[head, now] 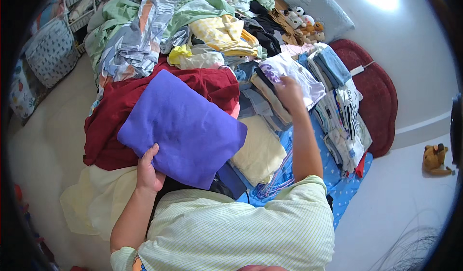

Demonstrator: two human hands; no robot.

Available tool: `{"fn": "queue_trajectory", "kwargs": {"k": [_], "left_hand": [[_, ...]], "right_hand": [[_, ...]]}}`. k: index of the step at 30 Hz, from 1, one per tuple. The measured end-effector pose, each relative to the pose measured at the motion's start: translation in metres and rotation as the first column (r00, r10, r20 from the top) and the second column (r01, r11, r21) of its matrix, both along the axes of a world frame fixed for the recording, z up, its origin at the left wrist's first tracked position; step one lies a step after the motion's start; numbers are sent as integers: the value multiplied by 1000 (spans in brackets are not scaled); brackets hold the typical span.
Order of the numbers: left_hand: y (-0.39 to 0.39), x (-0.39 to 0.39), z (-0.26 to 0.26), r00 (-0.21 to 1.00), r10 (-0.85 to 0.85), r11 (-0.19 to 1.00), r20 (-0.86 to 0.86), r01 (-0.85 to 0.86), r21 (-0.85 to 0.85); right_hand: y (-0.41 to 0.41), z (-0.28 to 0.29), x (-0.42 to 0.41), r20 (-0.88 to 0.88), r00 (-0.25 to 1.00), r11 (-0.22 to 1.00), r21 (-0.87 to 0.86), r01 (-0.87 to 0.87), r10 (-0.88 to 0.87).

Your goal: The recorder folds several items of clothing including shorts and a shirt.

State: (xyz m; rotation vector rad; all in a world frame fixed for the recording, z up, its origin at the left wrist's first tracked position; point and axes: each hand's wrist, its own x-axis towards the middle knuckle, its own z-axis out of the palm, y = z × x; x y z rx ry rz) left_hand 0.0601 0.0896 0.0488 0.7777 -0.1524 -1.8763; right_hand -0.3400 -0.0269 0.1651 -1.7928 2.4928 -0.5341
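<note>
A folded purple cloth [188,126] lies tilted across my left hand [149,169], whose thumb rests on top while its fingers go out of sight beneath. My right hand [290,92], somewhat blurred, is at the lower left edge of a white garment with a purple print [304,79]; whether its fingers grip the fabric cannot be made out. Under that garment lie folded dark and beige clothes [269,97]. Nearer to me is a folded cream cloth [258,149]. Dark red fabric [119,122] spreads out behind and to the left of the purple cloth.
Rows of folded clothes [343,115] stand on the right over a blue patterned cloth [347,198], beside a dark red cushion or mat [376,101]. Loose bedding and clothes [144,35] are heaped at the back. Plush toys [307,25] sit by a light blue mattress [318,6].
</note>
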Motion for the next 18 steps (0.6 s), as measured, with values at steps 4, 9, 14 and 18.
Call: {"fn": "queue_trajectory", "kwargs": {"k": [4,9,14,18], "left_hand": [[3,8,-5,999,-22,1000,-30,22,-15],[2,6,-6,1000,9,1000,6,-9,-2],[3,9,-7,999,13,1000,35,-13,-8],[-1,7,-10,999,2,1000,35,-3,8]], "right_hand": [[-24,-30,-77,-8,993,990,77,114,-114],[-31,-80,-75,-321,943,971,183,152,-87],[-36,-72,-48,-387,912,951,207,230,-136],[-40,-82,-65,-414,906,959,209,191,-90]]}}
